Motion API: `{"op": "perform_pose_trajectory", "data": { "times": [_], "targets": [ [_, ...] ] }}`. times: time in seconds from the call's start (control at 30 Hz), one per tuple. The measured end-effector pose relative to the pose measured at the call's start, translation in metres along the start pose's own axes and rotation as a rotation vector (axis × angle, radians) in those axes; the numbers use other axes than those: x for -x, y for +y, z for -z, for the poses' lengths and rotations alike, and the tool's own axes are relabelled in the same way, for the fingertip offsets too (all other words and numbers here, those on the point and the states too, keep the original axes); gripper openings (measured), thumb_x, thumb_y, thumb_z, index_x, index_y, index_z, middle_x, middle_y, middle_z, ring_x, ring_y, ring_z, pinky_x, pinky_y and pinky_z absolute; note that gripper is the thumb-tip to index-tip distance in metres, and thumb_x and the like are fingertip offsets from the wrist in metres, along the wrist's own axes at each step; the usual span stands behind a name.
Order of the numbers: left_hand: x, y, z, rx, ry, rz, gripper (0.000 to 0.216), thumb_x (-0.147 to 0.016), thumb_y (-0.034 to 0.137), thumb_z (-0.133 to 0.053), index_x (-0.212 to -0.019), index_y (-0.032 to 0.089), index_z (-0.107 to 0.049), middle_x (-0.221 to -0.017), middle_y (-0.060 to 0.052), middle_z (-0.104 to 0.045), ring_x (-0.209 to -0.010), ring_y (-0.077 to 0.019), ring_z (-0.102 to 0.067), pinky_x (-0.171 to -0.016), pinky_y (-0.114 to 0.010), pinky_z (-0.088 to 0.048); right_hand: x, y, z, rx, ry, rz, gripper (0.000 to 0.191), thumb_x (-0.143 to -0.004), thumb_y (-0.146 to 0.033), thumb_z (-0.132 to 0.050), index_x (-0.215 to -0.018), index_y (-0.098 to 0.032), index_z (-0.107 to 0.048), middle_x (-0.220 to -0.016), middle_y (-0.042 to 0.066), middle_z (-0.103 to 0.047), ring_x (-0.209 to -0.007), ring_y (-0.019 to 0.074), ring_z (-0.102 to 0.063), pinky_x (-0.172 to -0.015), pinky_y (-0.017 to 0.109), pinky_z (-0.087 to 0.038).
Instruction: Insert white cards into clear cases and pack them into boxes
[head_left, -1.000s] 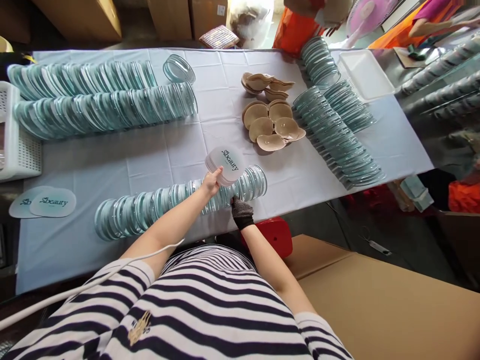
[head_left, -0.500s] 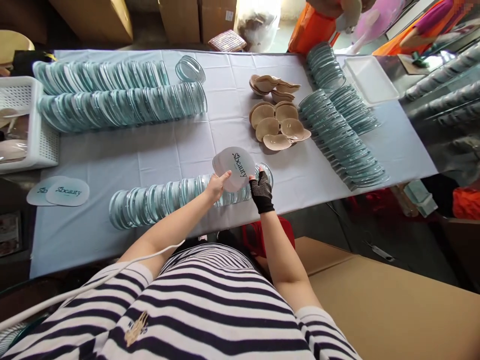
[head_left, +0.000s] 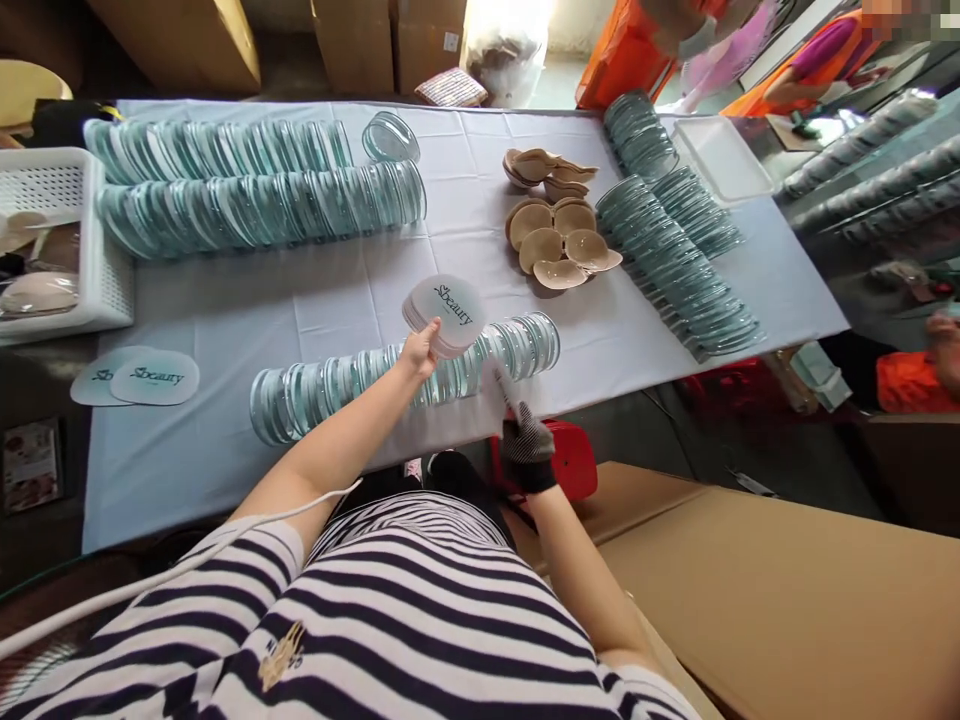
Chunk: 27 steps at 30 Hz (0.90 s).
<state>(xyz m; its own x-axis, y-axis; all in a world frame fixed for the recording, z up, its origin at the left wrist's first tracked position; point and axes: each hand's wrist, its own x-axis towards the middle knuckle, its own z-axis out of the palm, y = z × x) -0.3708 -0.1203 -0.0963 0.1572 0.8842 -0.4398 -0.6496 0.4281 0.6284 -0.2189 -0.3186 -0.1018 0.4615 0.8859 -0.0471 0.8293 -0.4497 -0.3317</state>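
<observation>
My bare left hand [head_left: 421, 350] grips a stack of rounded printed cards [head_left: 450, 312], thumb on top; the upper one reads "beauty". Below the stack, a row of clear round plastic cases [head_left: 319, 398] runs along the table's near edge. My right hand [head_left: 527, 440], in a dark fingerless glove with dotted grip, pinches a single card [head_left: 496, 388], seen nearly edge-on and blurred. It is held just in front of the row's right part, and I cannot tell whether it touches a case. Beige bra cups [head_left: 559, 245] lie in piles beyond my hands.
Long rows of clear cases [head_left: 262, 212] fill the back left, and more cases [head_left: 679, 265] stand at the right. Two loose cards [head_left: 156, 377] lie at the left, near a white basket [head_left: 112, 250]. A white tray [head_left: 724, 158] sits back right. People in orange work beyond.
My right hand has drawn away from the stack, down toward me, with one card in it. The left hand has shifted slightly left with the stack. The view has turned a little.
</observation>
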Motion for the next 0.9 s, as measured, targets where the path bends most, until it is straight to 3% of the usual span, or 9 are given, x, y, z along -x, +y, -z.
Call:
{"op": "perform_pose_trajectory", "data": {
  "times": [0.1, 0.23, 0.33, 0.5, 0.63, 0.7, 0.77, 0.9],
  "targets": [
    [-0.015, -0.002, -0.006, 0.031, -0.02, 0.03, 0.027, -0.084, 0.016, -0.071, -0.11, 0.015, -0.069, -0.115, -0.008, -0.074, -0.121, -0.023, -0.063, -0.108, -0.037, -0.048, 0.024, 0.001, -0.019, 0.092, -0.174, 0.105, 0.038, -0.097, -0.027, -0.042, -0.13, -0.021, -0.061, -0.096, 0.01, -0.073, -0.085, 0.02, -0.068, -0.071, 0.024, -0.044],
    [-0.021, -0.008, -0.007, -0.034, -0.023, 0.053, 0.022, -0.085, 0.013, -0.068, -0.106, 0.013, -0.07, -0.105, -0.008, -0.077, -0.115, -0.0239, -0.066, -0.108, -0.041, -0.048, 0.0, -0.022, -0.021, 0.175, -0.261, 0.085, 0.037, -0.097, -0.024, -0.041, -0.129, -0.022, -0.059, -0.096, 0.009, -0.073, -0.084, 0.0185, -0.068, -0.067, 0.024, -0.041],
    [-0.022, -0.007, -0.004, -0.075, -0.057, 0.046, 0.017, -0.087, 0.012, -0.066, -0.103, 0.014, -0.07, -0.099, -0.007, -0.077, -0.113, -0.024, -0.067, -0.109, -0.042, -0.047, -0.02, -0.029, -0.005, 0.199, -0.261, 0.07, 0.035, -0.096, -0.022, -0.043, -0.126, -0.018, -0.061, -0.093, 0.011, -0.072, -0.083, 0.0191, -0.067, -0.067, 0.025, -0.041],
    [-0.025, -0.006, -0.007, -0.099, -0.053, 0.055, 0.017, -0.09, 0.014, -0.062, -0.106, 0.016, -0.068, -0.096, -0.001, -0.077, -0.113, -0.0233, -0.066, -0.108, -0.047, -0.045, -0.024, -0.02, 0.01, 0.165, -0.27, 0.154, 0.038, -0.099, -0.025, -0.036, -0.127, -0.016, -0.06, -0.083, 0.007, -0.067, -0.074, 0.016, -0.063, -0.066, 0.024, -0.036],
    [-0.011, -0.01, -0.016, -0.107, 0.012, 0.127, 0.012, -0.084, 0.016, -0.07, -0.096, 0.017, -0.068, -0.095, -0.006, -0.076, -0.109, -0.0226, -0.067, -0.106, -0.045, -0.048, -0.049, -0.024, -0.002, 0.151, -0.343, 0.238, 0.04, -0.098, -0.024, -0.031, -0.125, -0.013, -0.058, -0.091, 0.009, -0.067, -0.077, 0.0159, -0.061, -0.064, 0.025, -0.032],
    [-0.011, -0.011, -0.021, -0.088, -0.024, 0.189, 0.007, -0.084, 0.015, -0.069, -0.09, 0.016, -0.068, -0.098, -0.009, -0.075, -0.107, -0.0212, -0.067, -0.108, -0.043, -0.046, -0.068, -0.03, -0.013, 0.173, -0.377, 0.213, 0.043, -0.1, -0.032, -0.026, -0.124, -0.011, -0.055, -0.092, 0.013, -0.067, -0.076, 0.0184, -0.061, -0.061, 0.028, -0.032],
    [-0.02, -0.009, -0.022, -0.052, 0.024, 0.149, 0.007, -0.078, 0.013, -0.072, -0.084, 0.012, -0.069, -0.092, -0.012, -0.074, -0.101, -0.0245, -0.069, -0.106, -0.046, -0.047, -0.085, -0.031, -0.023, 0.172, -0.395, 0.163, 0.044, -0.1, -0.044, -0.027, -0.119, -0.014, -0.053, -0.092, 0.014, -0.067, -0.074, 0.0207, -0.062, -0.059, 0.028, -0.033],
    [-0.032, -0.008, -0.02, 0.014, 0.049, 0.126, 0.016, -0.066, 0.01, -0.082, -0.076, 0.009, -0.07, -0.076, -0.008, -0.072, -0.088, -0.024, -0.07, -0.1, -0.045, -0.051, -0.093, -0.013, -0.033, 0.107, -0.304, 0.158, 0.024, -0.092, -0.041, -0.035, -0.096, -0.022, -0.049, -0.092, 0.011, -0.068, -0.078, 0.0239, -0.066, -0.063, 0.03, -0.041]
  ]
}}
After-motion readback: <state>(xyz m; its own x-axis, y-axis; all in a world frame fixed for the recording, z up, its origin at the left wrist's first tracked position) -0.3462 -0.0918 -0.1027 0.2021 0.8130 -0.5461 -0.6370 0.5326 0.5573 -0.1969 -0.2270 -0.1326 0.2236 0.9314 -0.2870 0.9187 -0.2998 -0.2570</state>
